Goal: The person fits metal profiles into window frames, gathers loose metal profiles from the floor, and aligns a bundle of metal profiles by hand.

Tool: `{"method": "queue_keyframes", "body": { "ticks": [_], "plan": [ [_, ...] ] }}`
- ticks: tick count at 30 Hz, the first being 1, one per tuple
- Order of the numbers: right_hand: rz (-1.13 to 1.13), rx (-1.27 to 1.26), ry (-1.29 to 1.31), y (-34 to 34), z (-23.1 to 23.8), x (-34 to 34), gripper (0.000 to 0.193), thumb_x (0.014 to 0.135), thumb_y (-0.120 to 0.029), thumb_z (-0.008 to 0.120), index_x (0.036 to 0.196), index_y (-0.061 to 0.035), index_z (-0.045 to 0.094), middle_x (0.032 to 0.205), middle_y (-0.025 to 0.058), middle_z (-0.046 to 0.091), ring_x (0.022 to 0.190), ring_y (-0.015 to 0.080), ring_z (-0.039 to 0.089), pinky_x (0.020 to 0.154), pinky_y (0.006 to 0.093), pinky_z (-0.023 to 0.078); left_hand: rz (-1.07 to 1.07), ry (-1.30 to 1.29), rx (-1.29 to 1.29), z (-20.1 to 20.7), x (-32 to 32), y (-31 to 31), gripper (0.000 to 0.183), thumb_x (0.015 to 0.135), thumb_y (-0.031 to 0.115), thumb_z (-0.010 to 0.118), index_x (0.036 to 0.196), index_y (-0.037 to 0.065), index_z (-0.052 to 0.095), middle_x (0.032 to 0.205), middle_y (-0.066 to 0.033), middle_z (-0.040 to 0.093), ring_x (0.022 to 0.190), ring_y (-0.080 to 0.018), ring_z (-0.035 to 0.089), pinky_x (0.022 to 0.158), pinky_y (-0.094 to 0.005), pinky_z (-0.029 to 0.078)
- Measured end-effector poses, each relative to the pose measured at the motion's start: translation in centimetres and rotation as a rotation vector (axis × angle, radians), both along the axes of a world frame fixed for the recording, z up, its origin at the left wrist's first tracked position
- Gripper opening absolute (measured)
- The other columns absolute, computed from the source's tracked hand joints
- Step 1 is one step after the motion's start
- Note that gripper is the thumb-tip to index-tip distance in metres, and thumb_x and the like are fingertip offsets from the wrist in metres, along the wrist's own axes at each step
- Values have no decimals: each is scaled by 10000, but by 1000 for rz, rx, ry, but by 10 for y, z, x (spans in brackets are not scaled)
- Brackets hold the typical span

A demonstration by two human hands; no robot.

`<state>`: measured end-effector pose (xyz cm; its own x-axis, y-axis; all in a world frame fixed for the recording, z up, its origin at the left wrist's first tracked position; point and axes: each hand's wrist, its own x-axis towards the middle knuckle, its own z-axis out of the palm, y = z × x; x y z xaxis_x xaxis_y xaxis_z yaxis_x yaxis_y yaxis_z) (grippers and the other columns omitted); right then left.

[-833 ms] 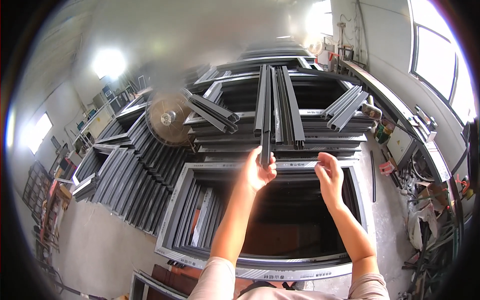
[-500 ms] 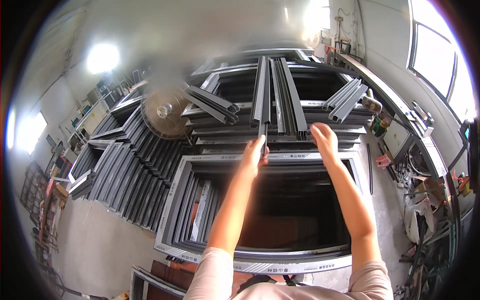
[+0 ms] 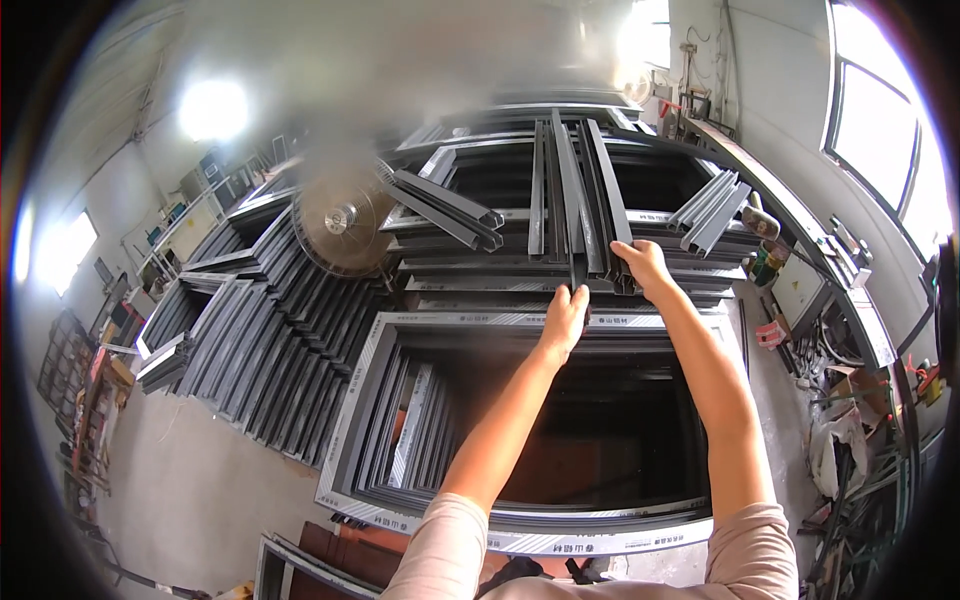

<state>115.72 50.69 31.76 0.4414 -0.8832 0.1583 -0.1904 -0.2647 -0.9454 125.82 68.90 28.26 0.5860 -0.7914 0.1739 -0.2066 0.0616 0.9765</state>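
Several long grey aluminium profiles lie side by side, pointing away from me, across a stack of window frames. My left hand is closed round the near end of one long profile, which lies slightly aslant against its neighbours. To its right, my right hand grips the near end of the rightmost profile in the bundle, thumb side on top; its lower fingers are partly hidden. Another profile rests just left of the held one. Below both forearms lies a pile of rectangular frames with pale film on their faces.
Shorter profiles lie in groups at the left and right of the bundle. A round fan stands left, behind a row of leaning frames. Along the right wall runs a long bench, with clutter beneath it.
My left hand has moved right with its profile, bringing it from the left side against the right-hand bundle. My right hand has closed on the end of the rightmost profile.
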Motion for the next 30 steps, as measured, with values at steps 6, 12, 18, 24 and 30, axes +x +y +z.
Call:
{"method": "queue_keyframes", "body": {
  "ticks": [6,12,18,24,30],
  "plan": [
    [-138,-198,216,8,16,7,525,835,-444,705,829,81,717,735,194,685,694,289,689,700,411,532,26,516,-46,20,45,-50,672,908,679,611,1004,14,588,760,-46,617,607,-145,611,481,-265,523],
    [-111,-462,806,32,76,-20,529,846,-494,654,788,23,749,685,171,698,717,323,718,720,419,561,5,853,-41,3,45,-35,1073,792,733,707,1551,94,300,1392,-157,440,1202,-291,500,969,-449,488],
    [-125,-560,934,27,99,-43,593,898,-539,519,936,0,764,896,191,742,884,354,722,844,415,550,-11,933,-36,-94,2,49,638,914,511,696,1329,72,491,1333,-104,528,1214,-253,528,958,-444,491],
    [12,61,53,-10,70,-59,367,867,-375,637,787,-19,678,622,10,567,529,132,515,508,336,404,4,1026,5,-147,-29,119,374,937,375,693,1177,111,582,1116,-50,619,1064,-194,610,885,-395,524],
    [-63,146,-301,13,34,-70,366,852,-361,745,846,0,689,649,-30,540,494,65,436,442,255,308,35,821,18,-105,-51,143,354,948,365,685,1159,97,588,1100,-34,620,1057,-153,606,870,-343,521]
  ]
}}
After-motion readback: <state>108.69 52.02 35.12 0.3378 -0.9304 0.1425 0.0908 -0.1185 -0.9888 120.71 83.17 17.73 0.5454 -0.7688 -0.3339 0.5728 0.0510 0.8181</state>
